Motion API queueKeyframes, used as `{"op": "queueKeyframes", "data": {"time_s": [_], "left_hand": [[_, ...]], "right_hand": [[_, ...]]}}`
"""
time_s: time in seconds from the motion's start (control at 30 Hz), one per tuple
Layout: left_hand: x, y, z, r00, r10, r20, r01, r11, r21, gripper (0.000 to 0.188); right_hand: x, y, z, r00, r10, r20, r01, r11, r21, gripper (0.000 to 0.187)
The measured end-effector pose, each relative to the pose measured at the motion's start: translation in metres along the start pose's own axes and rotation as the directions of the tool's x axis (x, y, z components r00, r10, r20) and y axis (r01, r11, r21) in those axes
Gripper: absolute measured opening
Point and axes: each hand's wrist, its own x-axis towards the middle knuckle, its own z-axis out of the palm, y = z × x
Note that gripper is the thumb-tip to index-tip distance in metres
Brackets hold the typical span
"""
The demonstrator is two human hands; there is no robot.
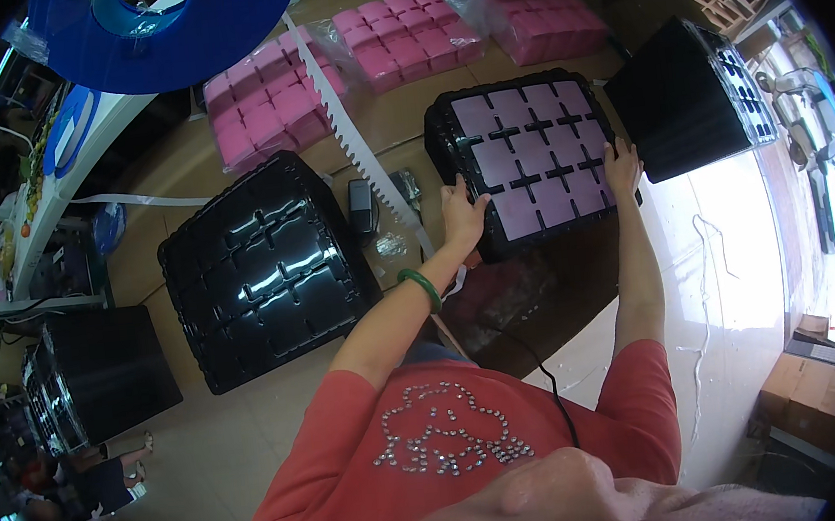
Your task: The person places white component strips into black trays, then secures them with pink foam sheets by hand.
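A black plastic tray with a grid of compartments lies in front of me, tilted slightly. Flat pale-pink pieces fill the grid, with black cross-shaped ridges showing between them. At the tray's left edge, my left hand is closed on the rim, thumb on the upper side. My right hand grips the opposite edge, its fingertips over the rim. The undersides of both grips are hidden. Left of my left forearm rests a stack of glossy black trays, its top showing similar cross shapes.
Three clear-wrapped bundles of pink blocks line the back of the table. Black tray stacks stand at right and far left. A serrated white strip hangs from above near a blue reel. A small dark device lies between the trays.
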Motion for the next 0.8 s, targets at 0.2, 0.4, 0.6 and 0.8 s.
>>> {"op": "queueKeyframes", "data": {"time_s": [0.2, 0.4, 0.6, 0.8], "left_hand": [[-0.005, -0.001, -0.011, 0.999, 0.037, 0.013, -0.037, 0.999, 0.038, 0.066], [0.006, 0.005, -0.006, 0.997, 0.069, -0.014, -0.067, 0.992, 0.103, 0.064], [-0.025, 0.006, 0.003, 0.995, 0.092, -0.032, -0.089, 0.993, 0.078, 0.064], [-0.02, 0.007, -0.004, 0.993, 0.094, -0.075, -0.085, 0.989, 0.12, 0.063]], "right_hand": [[-0.009, -0.01, -0.002, 0.987, 0.028, 0.161, -0.026, 1.0, -0.016, 0.055], [0.0, -0.008, 0.007, 0.983, 0.009, 0.185, -0.021, 0.998, 0.061, 0.064], [-0.005, -0.002, 0.006, 0.983, -0.003, 0.182, -0.011, 0.997, 0.075, 0.067], [0.002, -0.01, 0.009, 0.974, -0.016, 0.227, 0.004, 0.999, 0.05, 0.069]]}}
